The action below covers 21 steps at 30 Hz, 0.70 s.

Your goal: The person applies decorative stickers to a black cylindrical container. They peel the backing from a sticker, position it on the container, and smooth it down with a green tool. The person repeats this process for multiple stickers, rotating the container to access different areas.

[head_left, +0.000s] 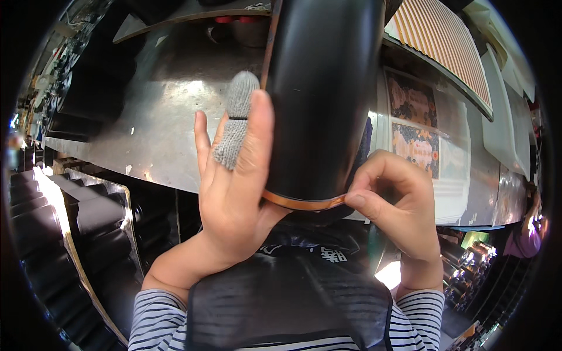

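A large glossy black cylinder (325, 99) lies lengthwise in front of me, its near end toward my body. A thin orange strip (304, 203) runs around the rim of that near end. My left hand (237, 181) rests along the cylinder's left side with its fingers stretched out and apart; its thumb goes under the near rim, partly hidden. One of its fingers wears a grey knitted finger sleeve (237, 120). At the right end of the strip, my right hand (398, 202) is closed in a pinch, thumb and forefinger on the strip.
The cylinder lies over a grey metal table (170, 99). Printed sheets (413, 126) lie on the right, below a striped panel (442, 50). Black cylinders stand in racks (99, 210) at the left. A dark apron (293, 298) covers my front.
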Each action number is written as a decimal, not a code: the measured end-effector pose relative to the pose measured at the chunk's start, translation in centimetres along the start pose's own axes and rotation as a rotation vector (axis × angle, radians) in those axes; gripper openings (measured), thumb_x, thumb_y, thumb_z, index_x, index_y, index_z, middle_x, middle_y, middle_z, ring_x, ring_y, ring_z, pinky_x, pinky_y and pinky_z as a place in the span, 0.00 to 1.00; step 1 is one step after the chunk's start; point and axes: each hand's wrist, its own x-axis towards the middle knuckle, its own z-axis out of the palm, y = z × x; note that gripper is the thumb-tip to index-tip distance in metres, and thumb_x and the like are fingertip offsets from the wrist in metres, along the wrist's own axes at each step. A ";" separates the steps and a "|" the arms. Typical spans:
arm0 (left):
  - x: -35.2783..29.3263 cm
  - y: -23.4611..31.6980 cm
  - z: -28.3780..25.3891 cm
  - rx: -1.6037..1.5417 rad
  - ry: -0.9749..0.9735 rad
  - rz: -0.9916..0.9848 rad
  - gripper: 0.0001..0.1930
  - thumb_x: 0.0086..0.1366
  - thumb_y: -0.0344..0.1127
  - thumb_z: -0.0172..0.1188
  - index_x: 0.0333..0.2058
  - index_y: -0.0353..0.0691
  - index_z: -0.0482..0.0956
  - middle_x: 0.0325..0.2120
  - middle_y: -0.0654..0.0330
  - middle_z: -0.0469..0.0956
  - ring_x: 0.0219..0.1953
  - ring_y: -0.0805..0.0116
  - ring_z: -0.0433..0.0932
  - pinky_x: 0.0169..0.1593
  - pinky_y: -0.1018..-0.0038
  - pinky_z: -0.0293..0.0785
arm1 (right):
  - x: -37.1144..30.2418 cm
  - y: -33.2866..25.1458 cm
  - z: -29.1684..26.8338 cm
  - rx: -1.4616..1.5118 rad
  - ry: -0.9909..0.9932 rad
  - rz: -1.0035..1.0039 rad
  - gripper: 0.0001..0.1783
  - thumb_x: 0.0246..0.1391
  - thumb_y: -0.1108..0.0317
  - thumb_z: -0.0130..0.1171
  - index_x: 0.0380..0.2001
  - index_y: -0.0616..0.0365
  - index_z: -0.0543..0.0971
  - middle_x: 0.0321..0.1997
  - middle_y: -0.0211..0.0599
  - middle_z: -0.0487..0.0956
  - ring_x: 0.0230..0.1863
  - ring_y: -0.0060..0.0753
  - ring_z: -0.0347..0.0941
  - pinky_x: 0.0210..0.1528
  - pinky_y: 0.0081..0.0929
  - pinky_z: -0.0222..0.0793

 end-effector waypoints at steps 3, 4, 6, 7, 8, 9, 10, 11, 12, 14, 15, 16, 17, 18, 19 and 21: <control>-1.8 -0.8 0.1 -0.080 0.033 -0.103 0.34 0.51 0.31 0.66 0.56 0.27 0.65 0.52 0.47 0.71 0.56 0.48 0.68 0.62 0.40 0.38 | 0.2 -0.3 0.6 0.031 -0.011 -0.060 0.09 0.44 0.72 0.67 0.24 0.61 0.76 0.24 0.27 0.72 0.24 0.15 0.67 0.27 0.13 0.63; -2.8 -0.8 -0.3 -0.060 0.016 -0.106 0.31 0.52 0.30 0.65 0.55 0.30 0.67 0.51 0.47 0.72 0.56 0.49 0.68 0.62 0.40 0.38 | 0.2 -0.3 0.6 0.019 -0.006 -0.076 0.09 0.43 0.72 0.68 0.24 0.61 0.76 0.24 0.27 0.72 0.24 0.15 0.67 0.27 0.13 0.63; -4.3 -0.2 -0.8 -0.011 0.009 -0.078 0.26 0.53 0.29 0.64 0.53 0.37 0.72 0.50 0.46 0.72 0.57 0.50 0.67 0.61 0.38 0.36 | 0.2 -0.1 0.5 -0.005 0.005 -0.105 0.09 0.43 0.72 0.68 0.24 0.61 0.77 0.24 0.27 0.72 0.23 0.15 0.67 0.27 0.12 0.63; -5.0 0.2 -0.9 0.017 0.017 -0.048 0.23 0.54 0.29 0.64 0.51 0.41 0.75 0.49 0.46 0.72 0.58 0.51 0.67 0.61 0.37 0.35 | 0.2 -0.1 0.5 -0.019 -0.001 -0.104 0.08 0.44 0.72 0.68 0.24 0.61 0.77 0.24 0.27 0.73 0.24 0.15 0.67 0.27 0.13 0.63; -5.5 0.6 -1.0 0.046 0.026 -0.016 0.21 0.55 0.28 0.63 0.49 0.46 0.77 0.49 0.46 0.73 0.58 0.52 0.66 0.61 0.36 0.34 | 0.1 -0.2 0.5 -0.032 -0.005 -0.102 0.08 0.44 0.72 0.67 0.24 0.61 0.77 0.24 0.28 0.73 0.24 0.15 0.67 0.27 0.13 0.64; -5.6 1.1 -1.1 0.089 -0.003 -0.043 0.18 0.54 0.31 0.64 0.45 0.54 0.81 0.48 0.50 0.74 0.59 0.57 0.65 0.60 0.35 0.30 | 0.1 -0.3 0.4 -0.044 -0.008 -0.101 0.07 0.44 0.72 0.67 0.24 0.61 0.78 0.24 0.28 0.73 0.24 0.15 0.67 0.27 0.13 0.64; -5.3 1.4 -1.2 0.118 -0.005 0.011 0.17 0.54 0.33 0.65 0.44 0.55 0.81 0.47 0.51 0.74 0.58 0.58 0.65 0.61 0.35 0.29 | 0.0 -0.2 0.3 -0.021 -0.010 -0.094 0.06 0.46 0.73 0.66 0.25 0.61 0.78 0.25 0.28 0.74 0.24 0.15 0.68 0.27 0.13 0.64; -5.0 1.6 -1.4 0.146 -0.007 0.065 0.17 0.53 0.35 0.66 0.44 0.56 0.81 0.46 0.53 0.74 0.58 0.60 0.66 0.61 0.36 0.28 | -0.1 -0.1 0.3 0.001 -0.011 -0.086 0.05 0.47 0.73 0.64 0.26 0.62 0.78 0.25 0.28 0.74 0.24 0.15 0.68 0.28 0.13 0.64; -4.7 1.7 -1.4 0.171 -0.009 0.120 0.17 0.53 0.37 0.67 0.44 0.56 0.82 0.45 0.54 0.75 0.57 0.62 0.66 0.61 0.36 0.27 | -0.2 0.0 0.2 0.022 -0.011 -0.077 0.04 0.48 0.73 0.63 0.27 0.62 0.79 0.25 0.29 0.74 0.25 0.15 0.68 0.28 0.14 0.64; -5.1 1.5 -1.6 0.329 -0.155 0.174 0.21 0.57 0.35 0.63 0.49 0.65 0.75 0.53 0.50 0.60 0.60 0.54 0.55 0.61 0.36 0.29 | -0.4 0.0 -0.1 0.070 -0.030 -0.054 0.03 0.51 0.73 0.60 0.28 0.62 0.79 0.26 0.29 0.75 0.26 0.16 0.69 0.30 0.14 0.65; -4.9 1.7 -1.1 0.390 -0.149 0.203 0.21 0.57 0.37 0.64 0.49 0.67 0.75 0.53 0.52 0.61 0.59 0.55 0.55 0.62 0.36 0.29 | -0.5 0.0 -0.2 0.090 -0.041 -0.040 0.03 0.52 0.73 0.59 0.29 0.62 0.79 0.27 0.30 0.75 0.26 0.16 0.69 0.30 0.14 0.65; -4.6 1.9 -0.8 0.421 -0.144 0.239 0.20 0.56 0.39 0.64 0.49 0.67 0.76 0.52 0.53 0.61 0.59 0.55 0.54 0.62 0.36 0.29 | -0.7 0.0 -0.2 0.111 -0.025 -0.011 0.04 0.53 0.73 0.58 0.30 0.62 0.79 0.27 0.30 0.75 0.26 0.17 0.69 0.31 0.15 0.64; -4.3 2.2 -0.5 0.451 -0.138 0.274 0.20 0.56 0.40 0.64 0.48 0.68 0.76 0.52 0.55 0.62 0.59 0.56 0.54 0.62 0.36 0.29 | -0.8 -0.2 -0.1 0.133 -0.008 0.019 0.04 0.53 0.73 0.57 0.30 0.62 0.79 0.26 0.29 0.75 0.27 0.17 0.69 0.31 0.15 0.64; -3.8 2.5 -0.4 0.454 -0.133 0.321 0.20 0.56 0.41 0.63 0.48 0.68 0.76 0.51 0.57 0.62 0.59 0.56 0.53 0.62 0.36 0.29 | -1.0 -0.4 -0.1 0.156 0.013 0.044 0.05 0.54 0.73 0.56 0.31 0.62 0.79 0.26 0.29 0.75 0.27 0.17 0.69 0.31 0.15 0.64; -3.1 2.7 -0.3 0.457 -0.128 0.368 0.19 0.56 0.42 0.63 0.48 0.68 0.77 0.51 0.58 0.63 0.58 0.56 0.53 0.62 0.36 0.29 | -1.2 -0.3 -0.1 0.137 0.024 0.036 0.04 0.53 0.73 0.57 0.31 0.62 0.79 0.26 0.29 0.75 0.27 0.17 0.69 0.31 0.15 0.64; -2.1 1.6 -0.3 0.378 -0.095 0.409 0.28 0.51 0.44 0.66 0.53 0.61 0.72 0.51 0.56 0.64 0.60 0.52 0.51 0.61 0.35 0.33 | -1.4 0.0 -0.1 0.100 0.047 0.018 0.04 0.51 0.73 0.59 0.30 0.62 0.79 0.25 0.28 0.75 0.27 0.18 0.68 0.31 0.15 0.63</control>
